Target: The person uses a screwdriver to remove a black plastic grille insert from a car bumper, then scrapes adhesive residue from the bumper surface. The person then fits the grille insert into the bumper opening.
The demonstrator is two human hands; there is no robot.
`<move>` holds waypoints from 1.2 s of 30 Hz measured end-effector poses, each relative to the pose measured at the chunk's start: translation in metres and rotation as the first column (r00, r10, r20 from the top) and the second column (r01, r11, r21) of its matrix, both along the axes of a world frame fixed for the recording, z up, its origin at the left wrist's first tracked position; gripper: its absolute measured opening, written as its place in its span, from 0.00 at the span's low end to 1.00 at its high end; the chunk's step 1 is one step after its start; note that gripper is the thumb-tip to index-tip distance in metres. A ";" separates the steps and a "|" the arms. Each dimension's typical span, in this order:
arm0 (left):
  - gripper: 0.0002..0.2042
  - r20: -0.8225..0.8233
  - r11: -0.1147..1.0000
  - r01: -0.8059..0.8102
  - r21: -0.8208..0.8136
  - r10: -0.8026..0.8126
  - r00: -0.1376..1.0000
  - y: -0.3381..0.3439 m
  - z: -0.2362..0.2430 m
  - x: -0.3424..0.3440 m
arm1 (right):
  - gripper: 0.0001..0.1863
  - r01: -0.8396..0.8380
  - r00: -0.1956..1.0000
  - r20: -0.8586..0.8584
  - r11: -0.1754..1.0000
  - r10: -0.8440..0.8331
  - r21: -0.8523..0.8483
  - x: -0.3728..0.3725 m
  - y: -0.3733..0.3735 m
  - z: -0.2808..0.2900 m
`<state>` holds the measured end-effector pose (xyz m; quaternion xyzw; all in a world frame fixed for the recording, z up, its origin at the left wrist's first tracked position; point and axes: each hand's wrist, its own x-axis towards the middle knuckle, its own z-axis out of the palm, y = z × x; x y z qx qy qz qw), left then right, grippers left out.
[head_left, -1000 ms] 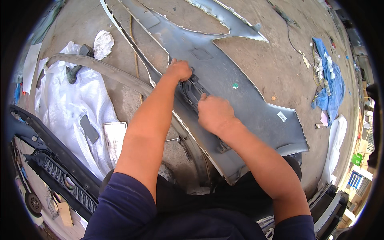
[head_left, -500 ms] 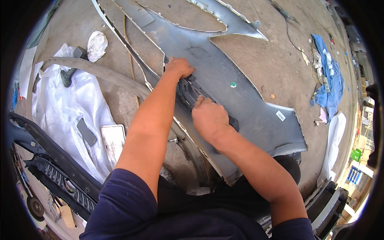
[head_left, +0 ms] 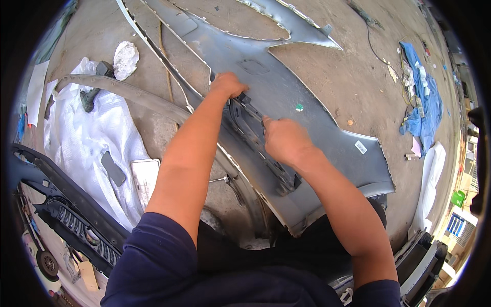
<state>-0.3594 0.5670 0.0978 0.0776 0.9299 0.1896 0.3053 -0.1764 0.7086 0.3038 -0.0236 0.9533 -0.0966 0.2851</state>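
Note:
A large grey moulded car panel (head_left: 325, 156) lies diagonally in front of me, inner side up, with a black slotted part (head_left: 243, 128) along its middle. My left hand (head_left: 227, 84) is closed at the upper end of the black part, by the panel's edge; its fingertips are partly hidden, so what it grips is unclear. My right hand (head_left: 284, 138) is closed lower down, over the same black part, its index finger along what looks like a slim object, too small to name. A small green sticker (head_left: 299, 107) and a white label (head_left: 360, 147) are on the panel.
A long curved strip (head_left: 128, 88) crosses white plastic sheeting (head_left: 76, 133) with a dark power tool (head_left: 88, 100), a grey phone (head_left: 112, 169) and a white tray (head_left: 144, 176). Black bumper parts (head_left: 76, 225) lie lower left. Crumpled blue plastic (head_left: 427, 102) and a white roll (head_left: 429, 184) lie right.
My right hand first slid slightly left, then moved up and right along the black part, uncovering more of its lower end. My left hand stays at the upper end, shifted a little.

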 end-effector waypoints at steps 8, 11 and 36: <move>0.34 0.038 0.996 0.089 0.001 -0.089 0.995 -0.012 0.014 -0.003 | 0.17 -0.050 0.996 0.065 0.993 0.057 -0.103 -0.006 -0.022 0.061; 0.35 0.016 0.993 0.112 0.034 -0.112 0.994 -0.010 -0.018 -0.013 | 0.18 0.067 0.997 0.055 0.985 -0.059 -0.159 -0.010 -0.019 0.041; 0.35 -0.003 0.989 0.113 0.095 -0.113 0.994 -0.014 -0.011 -0.007 | 0.24 0.169 0.985 0.014 0.971 -0.169 -0.169 0.000 -0.022 -0.012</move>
